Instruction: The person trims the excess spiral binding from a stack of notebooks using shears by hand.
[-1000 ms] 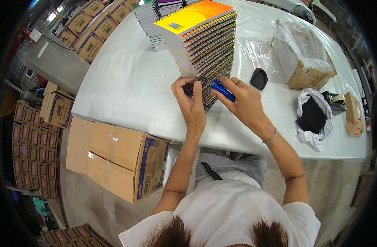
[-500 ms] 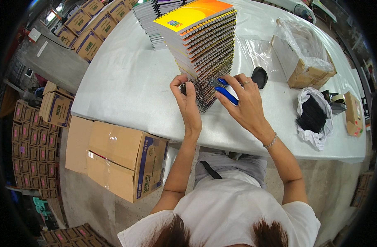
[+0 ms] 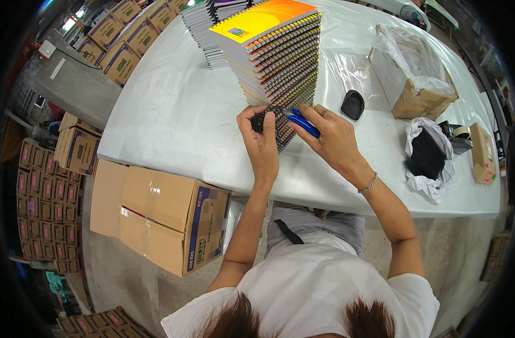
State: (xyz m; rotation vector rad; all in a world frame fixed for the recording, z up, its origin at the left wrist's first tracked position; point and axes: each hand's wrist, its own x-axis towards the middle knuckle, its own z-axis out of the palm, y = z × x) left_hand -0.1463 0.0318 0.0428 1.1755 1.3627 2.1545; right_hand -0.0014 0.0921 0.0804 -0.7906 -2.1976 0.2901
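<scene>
A tall stack of spiral notebooks (image 3: 288, 62) stands on the table, a yellow and orange cover on top and the coil edges turned toward my right. My left hand (image 3: 260, 138) is closed at the near corner low on the stack, thumb and fingers gripping a notebook by its coil end. In my right hand (image 3: 333, 138) is a pair of pliers (image 3: 304, 125) with blue handles, squeezed nearly together. Its metal jaws sit at the coils beside my left fingertips. Which wire lies between the jaws is too small to tell.
Behind stands another notebook stack (image 3: 204, 35). To the right lie a black oval dish (image 3: 352, 105), an open carton with plastic lining (image 3: 418, 93), black coils in white wrapping (image 3: 426, 155) and a tape dispenser (image 3: 460, 138). A taped carton (image 3: 156, 197) stands by the table's front edge.
My right hand has brought the pliers left to my left fingertips, and the blue handles have come closer together. My left hand has shifted slightly right. The black dish has shifted slightly in view.
</scene>
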